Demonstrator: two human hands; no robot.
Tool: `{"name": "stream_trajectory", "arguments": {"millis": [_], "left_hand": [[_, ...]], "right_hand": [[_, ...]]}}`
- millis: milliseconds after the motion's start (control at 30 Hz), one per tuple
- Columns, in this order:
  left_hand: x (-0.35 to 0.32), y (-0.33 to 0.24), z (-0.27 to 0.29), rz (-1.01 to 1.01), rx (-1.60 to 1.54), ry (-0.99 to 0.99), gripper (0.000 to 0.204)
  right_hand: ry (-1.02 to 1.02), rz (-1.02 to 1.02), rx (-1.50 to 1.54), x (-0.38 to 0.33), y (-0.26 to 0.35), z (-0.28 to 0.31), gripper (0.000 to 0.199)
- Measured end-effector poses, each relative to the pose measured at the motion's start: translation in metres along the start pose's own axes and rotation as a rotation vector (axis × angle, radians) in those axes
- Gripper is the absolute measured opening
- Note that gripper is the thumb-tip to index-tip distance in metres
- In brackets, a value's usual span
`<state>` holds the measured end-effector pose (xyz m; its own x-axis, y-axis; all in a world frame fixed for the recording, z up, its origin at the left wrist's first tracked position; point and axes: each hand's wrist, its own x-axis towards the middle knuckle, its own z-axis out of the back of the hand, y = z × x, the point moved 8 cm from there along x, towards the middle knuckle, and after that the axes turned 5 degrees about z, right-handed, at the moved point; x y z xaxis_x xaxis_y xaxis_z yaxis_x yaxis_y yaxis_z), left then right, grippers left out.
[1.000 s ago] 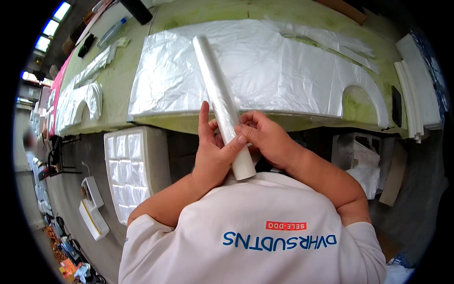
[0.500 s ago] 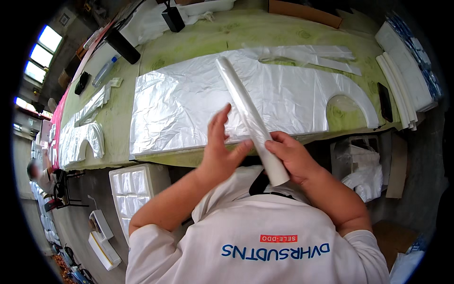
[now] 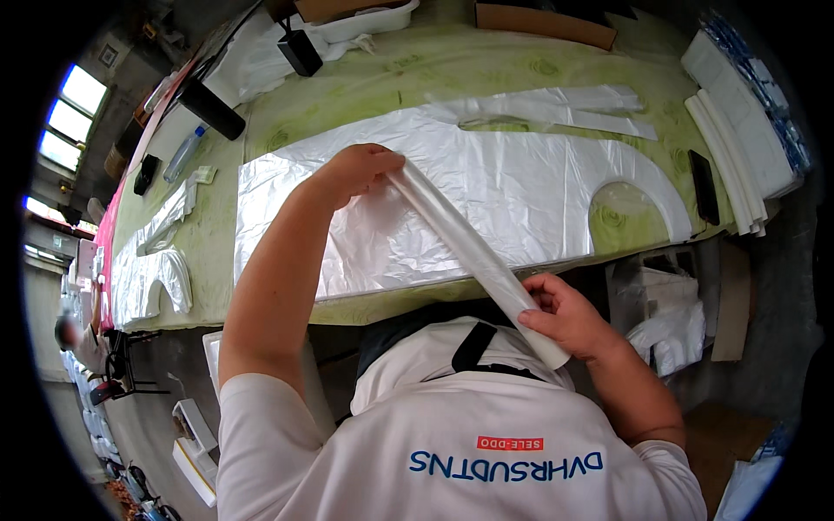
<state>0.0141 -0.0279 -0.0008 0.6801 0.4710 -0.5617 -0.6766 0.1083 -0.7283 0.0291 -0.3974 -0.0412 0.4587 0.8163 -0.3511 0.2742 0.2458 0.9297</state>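
A roll point(image 3: 473, 252) aslant at centre, gripped near both ends

From my end of the feed I see the green table point(image 3: 391, 78) filling most of the upper frame. A broad silvery sheet point(image 3: 521, 195) lies flat across its middle, with a rounded cutout toward the right; a smaller sheet point(image 3: 169, 271) lies at the left of the frame. I have the whitish roll above the broad sheet, slanting from upper left to lower right, its low end past the table's front edge and in front of the shirt point(image 3: 417, 404). My right hand point(image 3: 569, 317) wraps that low end, thumb on top and fingers curled round; I can't make out every fingertip. My left hand point(image 3: 360, 169) pinches the upper end between thumb and forefinger, the other fingers bent in. I see a black cylinder point(image 3: 213, 110) at upper left, a phone point(image 3: 704, 187) at right and a clear bottle point(image 3: 182, 156) beside the cylinder.
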Motion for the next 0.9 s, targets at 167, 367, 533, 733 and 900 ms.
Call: {"name": "stream_trajectory", "arguments": {"millis": [167,367,533,733,900], "left_hand": [[0.014,-0.001,0.011,0.056,-0.205,-0.056,0.019],[0.037,0.005,0.028,-0.013,-0.142,-0.137,0.025],[0.042,0.002,0.024,-0.046,-0.017,-0.287,0.030],[0.047,-0.001,0.032,-0.104,0.291,-0.371,0.039],[0.045,-0.013,0.030,-0.150,0.486,-0.359,0.041]], "right_hand": [[-0.010,0.065,-0.061,0.018,0.009,-0.006,0.055],[0.092,0.006,-0.053,0.020,0.012,-0.032,0.068],[0.035,-0.122,-0.135,-0.017,-0.008,-0.002,0.080],[0.125,-0.403,-0.439,-0.127,-0.040,0.054,0.066],[-0.010,-0.657,-0.440,-0.203,-0.079,0.095,0.059]]}}
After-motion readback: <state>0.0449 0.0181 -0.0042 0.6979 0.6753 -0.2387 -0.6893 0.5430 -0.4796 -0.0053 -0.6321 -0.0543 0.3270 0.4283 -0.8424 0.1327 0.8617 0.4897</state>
